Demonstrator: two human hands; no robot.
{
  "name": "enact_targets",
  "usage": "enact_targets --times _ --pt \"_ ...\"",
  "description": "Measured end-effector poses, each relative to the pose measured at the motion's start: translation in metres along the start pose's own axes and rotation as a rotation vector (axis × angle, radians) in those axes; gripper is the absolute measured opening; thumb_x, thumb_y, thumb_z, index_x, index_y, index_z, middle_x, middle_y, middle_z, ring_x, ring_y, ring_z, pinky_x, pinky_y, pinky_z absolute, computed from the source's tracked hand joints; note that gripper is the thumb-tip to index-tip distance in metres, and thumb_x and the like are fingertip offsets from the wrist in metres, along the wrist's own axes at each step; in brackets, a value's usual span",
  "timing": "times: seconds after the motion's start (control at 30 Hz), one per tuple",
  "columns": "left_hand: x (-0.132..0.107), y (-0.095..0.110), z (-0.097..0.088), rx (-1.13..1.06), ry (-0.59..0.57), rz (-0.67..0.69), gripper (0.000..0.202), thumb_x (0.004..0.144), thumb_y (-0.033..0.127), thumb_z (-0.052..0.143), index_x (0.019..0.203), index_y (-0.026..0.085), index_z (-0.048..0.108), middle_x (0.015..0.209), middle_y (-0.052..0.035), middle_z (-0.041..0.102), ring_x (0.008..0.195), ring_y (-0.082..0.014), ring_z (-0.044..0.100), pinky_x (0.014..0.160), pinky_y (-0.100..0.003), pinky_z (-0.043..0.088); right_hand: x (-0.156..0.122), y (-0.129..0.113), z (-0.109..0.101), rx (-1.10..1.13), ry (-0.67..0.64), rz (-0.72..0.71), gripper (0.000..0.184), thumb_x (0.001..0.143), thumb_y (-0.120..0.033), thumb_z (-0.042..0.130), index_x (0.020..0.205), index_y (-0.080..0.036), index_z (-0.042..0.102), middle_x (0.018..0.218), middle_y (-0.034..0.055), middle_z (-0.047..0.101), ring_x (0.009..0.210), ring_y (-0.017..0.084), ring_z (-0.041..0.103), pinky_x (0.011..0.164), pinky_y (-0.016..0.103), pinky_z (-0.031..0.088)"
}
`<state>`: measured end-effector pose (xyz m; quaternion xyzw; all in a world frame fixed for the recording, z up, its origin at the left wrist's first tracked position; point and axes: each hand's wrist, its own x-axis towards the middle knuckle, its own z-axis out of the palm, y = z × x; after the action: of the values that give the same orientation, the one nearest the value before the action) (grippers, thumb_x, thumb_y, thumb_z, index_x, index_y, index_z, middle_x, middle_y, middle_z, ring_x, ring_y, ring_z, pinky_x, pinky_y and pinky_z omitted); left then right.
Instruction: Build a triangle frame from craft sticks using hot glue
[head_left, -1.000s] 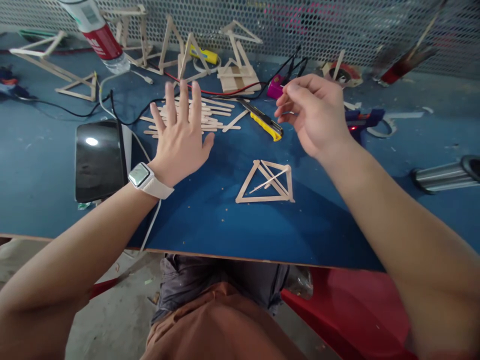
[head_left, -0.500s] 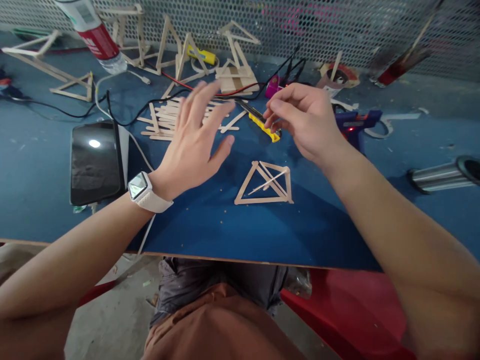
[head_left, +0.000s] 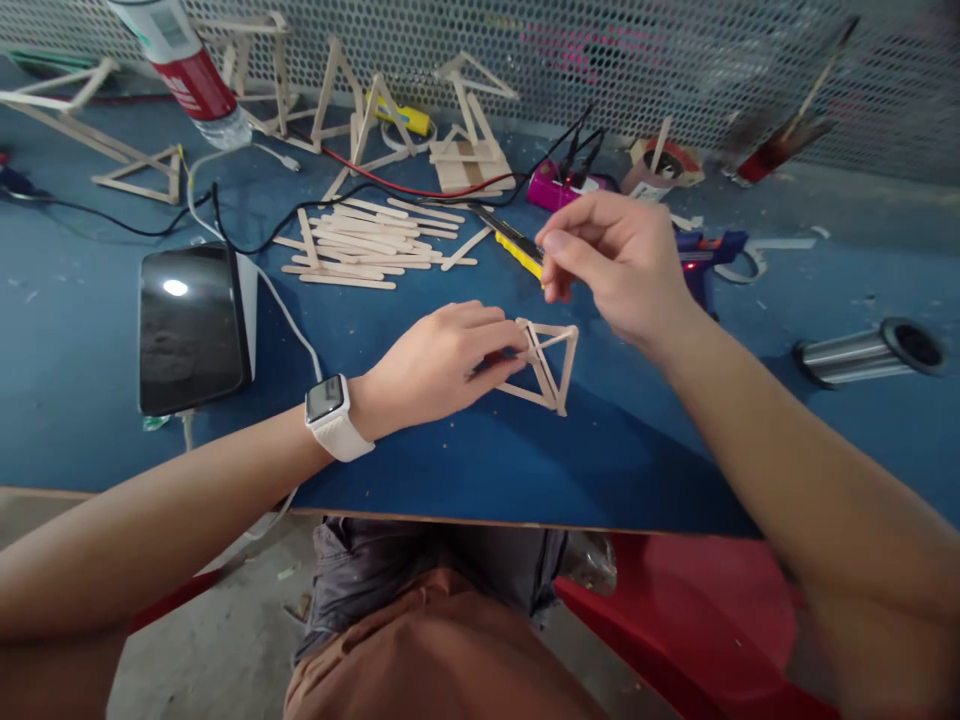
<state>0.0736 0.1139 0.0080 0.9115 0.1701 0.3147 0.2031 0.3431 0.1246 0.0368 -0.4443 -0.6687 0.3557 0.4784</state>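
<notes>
A small frame of glued wooden sticks (head_left: 551, 365) stands tilted up on the blue table (head_left: 465, 460). My left hand (head_left: 442, 360), with a white watch on its wrist, pinches the frame's left corner and holds it lifted. My right hand (head_left: 615, 262) hovers just above and behind the frame with thumb and fingers pinched together; whether anything is in them I cannot see. A pile of loose flat sticks (head_left: 360, 245) lies behind my left hand. A yellow utility knife (head_left: 514, 245) lies partly hidden behind my right hand.
A black phone (head_left: 191, 325) on a white cable lies at the left. A blue glue gun (head_left: 705, 255), a pink device (head_left: 555, 188), wires, a tape roll (head_left: 664, 160), a bottle (head_left: 187, 65) and several stick frames crowd the back. A metal tube (head_left: 870, 352) lies at the right.
My left hand came down from hovering open over the stick pile and took hold of the frame, tipping it up off the table. My right hand moved slightly nearer and lower.
</notes>
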Motion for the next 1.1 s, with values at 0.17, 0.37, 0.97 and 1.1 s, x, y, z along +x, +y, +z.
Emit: enact_targets --times 0.17,0.37,0.97,1.1 --pt "0.004 -0.006 -0.006 -0.085 0.074 -0.169 0.012 0.112 0.016 0.072 0.108 0.023 0.081 0.092 -0.0013 0.081 0.076 -0.0163 0.070 0.074 -0.030 0.055 -0.028 0.005 -0.008 0.006 0.074 0.030 0.044 0.100 -0.074 0.100 0.099 -0.033 0.085 0.079 -0.0030 0.080 0.058 0.017 0.068 0.053 0.037 0.053" --pt "0.007 -0.009 -0.011 -0.251 0.078 -0.373 0.005 0.108 0.024 0.078 0.103 0.024 0.076 0.079 0.0017 0.074 0.067 -0.0151 0.064 0.067 -0.030 0.052 -0.043 0.018 -0.011 0.060 0.066 0.067 0.038 0.100 -0.069 0.102 0.100 -0.034 0.088 0.105 -0.0009 0.091 0.056 0.015 0.069 0.056 0.039 0.062" --pt "0.005 -0.016 -0.015 -0.445 0.012 -0.481 0.003 0.104 0.028 0.087 0.103 0.026 0.086 0.087 -0.0032 0.080 0.066 -0.0149 0.071 0.060 -0.031 0.060 -0.059 0.000 0.020 0.304 0.127 0.073 0.030 0.102 -0.061 0.103 0.100 -0.036 0.087 0.111 0.0006 0.086 0.105 0.025 0.089 0.099 0.047 0.080" --pt "0.006 -0.017 -0.014 -0.567 0.033 -0.500 0.016 0.104 0.037 0.096 0.101 0.024 0.088 0.098 -0.0046 0.086 0.073 -0.0165 0.078 0.069 -0.034 0.070 -0.059 0.003 0.020 0.353 0.161 0.070 0.034 0.097 -0.060 0.107 0.099 -0.033 0.086 0.118 0.0032 0.087 0.105 0.027 0.088 0.095 0.047 0.080"
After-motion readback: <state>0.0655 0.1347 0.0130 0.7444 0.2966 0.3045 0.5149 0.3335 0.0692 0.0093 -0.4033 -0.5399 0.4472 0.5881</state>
